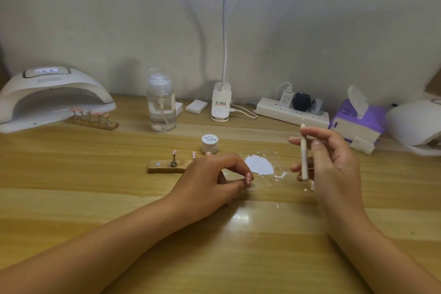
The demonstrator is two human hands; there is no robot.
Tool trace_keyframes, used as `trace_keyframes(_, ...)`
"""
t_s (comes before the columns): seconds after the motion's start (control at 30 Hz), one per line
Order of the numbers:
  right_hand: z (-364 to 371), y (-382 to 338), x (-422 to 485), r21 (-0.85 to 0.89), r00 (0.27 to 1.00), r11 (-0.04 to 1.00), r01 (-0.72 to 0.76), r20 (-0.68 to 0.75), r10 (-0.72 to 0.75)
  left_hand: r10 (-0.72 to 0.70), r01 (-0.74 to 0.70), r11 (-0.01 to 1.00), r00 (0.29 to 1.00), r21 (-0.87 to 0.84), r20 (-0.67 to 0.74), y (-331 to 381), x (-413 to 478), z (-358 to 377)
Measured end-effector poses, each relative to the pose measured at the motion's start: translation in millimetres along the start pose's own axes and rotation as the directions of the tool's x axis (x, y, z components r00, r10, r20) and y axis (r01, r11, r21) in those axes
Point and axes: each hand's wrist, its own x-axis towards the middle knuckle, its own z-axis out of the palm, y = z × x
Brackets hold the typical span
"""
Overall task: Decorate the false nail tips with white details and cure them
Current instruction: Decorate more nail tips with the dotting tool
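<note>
- Noted right hand [334, 160] gripping white pen [303, 157] upright.
- Found left hand [210, 179] curled at holder's [164, 166] end; cannot tell whether grasping anything.
- Counted two pink tips [175, 151] upright on holder.

left hand [207, 181]: bare, no glove, slim fingers | nails [248, 177]: glossy pale-pink polish on the fingertips in view | right hand [334, 164]: bare, no glove, short rounded nails, their finish too blurred to tell | forearms [133, 229]: both uncovered down to the frame edge
</note>
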Motion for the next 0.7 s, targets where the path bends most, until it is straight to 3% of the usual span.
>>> trace_keyframes(0.1, -2.8, 2.3, 7.3, 0.07, 0.998, 0.996, -0.058, -0.017, 0.059, 0.009, -0.009, 1.0, 1.0, 0.003, 0.001, -0.4, 0.2, -0.1)
trace_keyframes(0.2, -11.3, 0.0, 13.4, 0.058, 0.999, 0.998, -0.026, -0.043, 0.029, 0.008, -0.008, 1.0, 1.0, 0.012, -0.009, -1.7, -0.6, -0.2)
trace_keyframes(0.3, -18.4, 0.7, 16.9, -0.119, 0.998, 0.992, 0.049, -0.038, -0.053, 0.004, -0.003, 1.0, 1.0, 0.027, -0.017, -2.8, 0.3, 0.3)
trace_keyframes(0.4, -14.3, 2.6, 13.4, -0.292, 0.991, 0.948, 0.13, 0.065, -0.116, -0.002, 0.003, 0.999, 1.0, 0.039, -0.013, -2.6, 0.3, 0.6)
trace_keyframes(0.6, -13.1, 1.3, 13.5, -0.056, 1.0, 0.998, -0.006, -0.013, 0.005, -0.015, 0.015, 0.998, 1.0, 0.066, -0.009, -2.7, -0.3, 0.7)
trace_keyframes(0.7, -15.0, -2.1, 18.5, 0.152, 0.981, 0.975, -0.161, -0.084, 0.175, -0.026, 0.026, 0.997, 1.0, 0.076, -0.008, -2.2, 0.0, 0.8)
